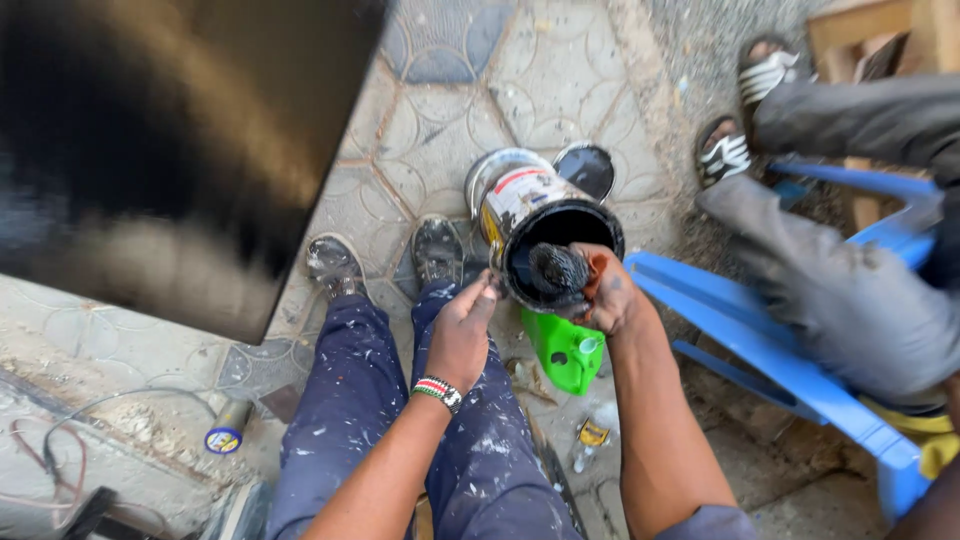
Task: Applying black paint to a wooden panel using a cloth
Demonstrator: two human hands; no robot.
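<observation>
We see the round metal paint tin [535,225] tipped, mouth toward 5 o'clock, black inside | left hand [462,330] clenched on its rim | right hand [605,290] grasping black-bristled brush [557,270], bristles toward 10 o'clock in the mouth | green plastic jug [565,350] below.

Patterned paving-stone floor [560,70], blue plastic chair [790,370], daylight.
</observation>
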